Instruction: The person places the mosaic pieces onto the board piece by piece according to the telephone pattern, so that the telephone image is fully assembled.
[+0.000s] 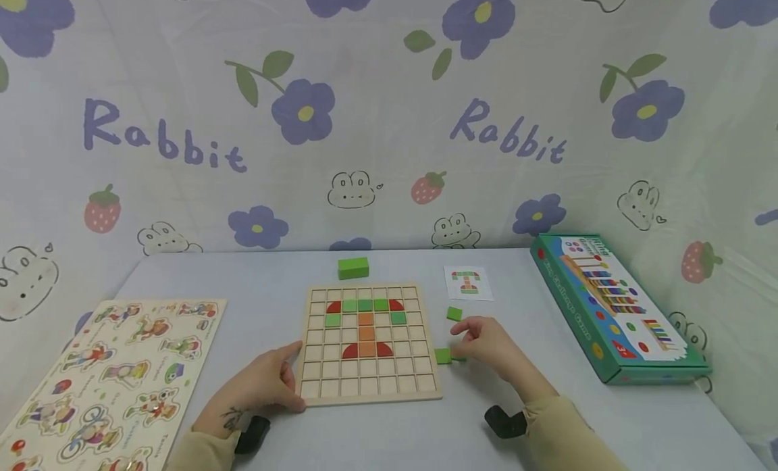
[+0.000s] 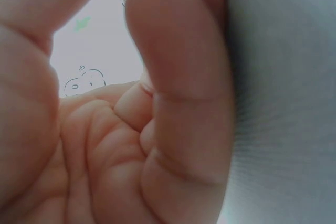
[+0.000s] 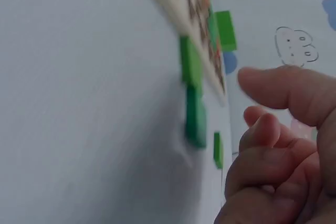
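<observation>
A wooden grid board [image 1: 337,386] lies in the middle of the table. Red quarter-round pieces [image 1: 350,351], green squares [image 1: 398,317] and orange squares [image 1: 367,334] sit in its cells. My left hand [image 1: 267,380] touches the board's left edge, thumb at the near corner. My right hand [image 1: 483,342] hovers right of the board, thumb and index finger apart, nothing between them. Beneath it lie a green square tile [image 1: 443,356] against the board's edge and a darker green tile [image 3: 196,121], partly hidden in the head view. Another green tile [image 1: 454,313] lies just beyond the fingers.
Behind the board stands a green block [image 1: 354,268]. A pattern card [image 1: 469,284] lies at the back right, left of a green game box [image 1: 616,315]. A wooden picture puzzle board [image 1: 115,383] covers the left side. A printed cloth [image 1: 389,119] hangs behind the table.
</observation>
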The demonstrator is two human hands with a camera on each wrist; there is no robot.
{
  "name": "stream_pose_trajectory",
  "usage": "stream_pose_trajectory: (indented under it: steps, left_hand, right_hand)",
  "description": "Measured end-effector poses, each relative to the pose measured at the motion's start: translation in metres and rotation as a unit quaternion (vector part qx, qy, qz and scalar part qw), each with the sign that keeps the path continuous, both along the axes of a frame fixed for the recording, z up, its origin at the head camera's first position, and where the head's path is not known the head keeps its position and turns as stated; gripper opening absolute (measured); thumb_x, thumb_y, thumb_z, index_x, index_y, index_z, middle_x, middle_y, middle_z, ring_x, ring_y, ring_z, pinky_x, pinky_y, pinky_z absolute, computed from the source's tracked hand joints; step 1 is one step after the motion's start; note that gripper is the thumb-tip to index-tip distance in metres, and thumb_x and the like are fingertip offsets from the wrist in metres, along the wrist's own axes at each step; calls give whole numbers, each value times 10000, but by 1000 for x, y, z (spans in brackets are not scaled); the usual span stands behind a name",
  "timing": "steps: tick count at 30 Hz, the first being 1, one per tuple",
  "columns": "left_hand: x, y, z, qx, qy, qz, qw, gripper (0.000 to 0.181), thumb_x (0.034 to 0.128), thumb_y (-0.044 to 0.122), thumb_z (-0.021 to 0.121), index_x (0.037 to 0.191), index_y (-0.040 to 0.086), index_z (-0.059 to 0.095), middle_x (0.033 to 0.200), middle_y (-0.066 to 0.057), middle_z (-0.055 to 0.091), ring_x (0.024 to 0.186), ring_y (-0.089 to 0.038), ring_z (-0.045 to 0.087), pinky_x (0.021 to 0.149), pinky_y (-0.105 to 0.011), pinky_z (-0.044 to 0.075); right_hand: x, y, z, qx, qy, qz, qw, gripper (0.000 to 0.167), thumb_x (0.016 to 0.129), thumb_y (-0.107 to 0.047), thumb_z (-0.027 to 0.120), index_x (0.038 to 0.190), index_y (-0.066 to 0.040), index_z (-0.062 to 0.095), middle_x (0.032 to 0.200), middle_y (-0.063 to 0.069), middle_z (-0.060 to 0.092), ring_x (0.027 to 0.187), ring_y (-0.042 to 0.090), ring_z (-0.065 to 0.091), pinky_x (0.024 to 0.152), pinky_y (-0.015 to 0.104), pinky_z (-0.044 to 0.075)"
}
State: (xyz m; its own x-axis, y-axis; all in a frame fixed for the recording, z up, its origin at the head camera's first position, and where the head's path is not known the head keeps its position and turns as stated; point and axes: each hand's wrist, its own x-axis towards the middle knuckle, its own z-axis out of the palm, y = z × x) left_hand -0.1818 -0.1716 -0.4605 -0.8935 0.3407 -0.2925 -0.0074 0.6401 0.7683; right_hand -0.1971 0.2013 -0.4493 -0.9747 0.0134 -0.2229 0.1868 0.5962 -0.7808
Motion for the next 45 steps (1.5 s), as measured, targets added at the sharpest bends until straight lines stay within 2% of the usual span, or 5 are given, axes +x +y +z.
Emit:
stream_pose_trajectory:
  steps: [7, 19, 28, 35, 45]
  left_hand:
    - [0, -1, -2, 29, 4, 2, 10000, 1078, 549, 84, 859, 1433, -33, 253, 622, -35, 554, 515, -118, 463, 478, -256, 372]
    - [1, 2, 1, -29, -5, 64, 10000, 1063, 548, 71, 855, 1430, -25, 269, 618, -27, 544, 519, -116, 460, 481, -253, 367]
    - [2, 2, 1, -87, -9, 72, 9999, 1068, 546, 75, 857, 1432, -20, 267, 625, -34, 548, 518, -119, 460, 478, -252, 364]
    - [1, 1, 0, -64, -21, 75, 9999, 1068, 548, 79, 858, 1434, -13, 269, 630, -34, 547, 524, -122, 462, 479, -255, 362]
    - [2, 1, 0, -89, -13, 112, 9999, 1077, 536, 78, 863, 1433, -10, 274, 631, -39, 549, 522, -123, 461, 477, -258, 364]
  right_hand:
    - [4, 9, -11, 602, -148, 60, 9981, 306, 683, -38, 723, 978, -47, 641, 678, 47, 485, 630, 165, 449, 547, 282, 353]
    - [5, 9, -14, 634, -90, 26, 9979, 211, 681, -16, 711, 883, -32, 654, 635, 26, 444, 606, 149, 421, 539, 281, 337]
    - [1, -5, 0, 249, -3, -58, 9997, 262, 687, -52, 703, 944, -52, 651, 578, 9, 421, 552, 143, 392, 512, 276, 315]
    - [5, -43, 4, -299, 213, 377, 9986, 249, 675, -2, 705, 917, -33, 658, 545, -9, 393, 498, 115, 332, 469, 257, 270]
    - [16, -84, -2, 359, 644, 1266, 9892, 212, 705, -22, 696, 915, -37, 676, 580, -12, 440, 506, 110, 382, 460, 245, 292]
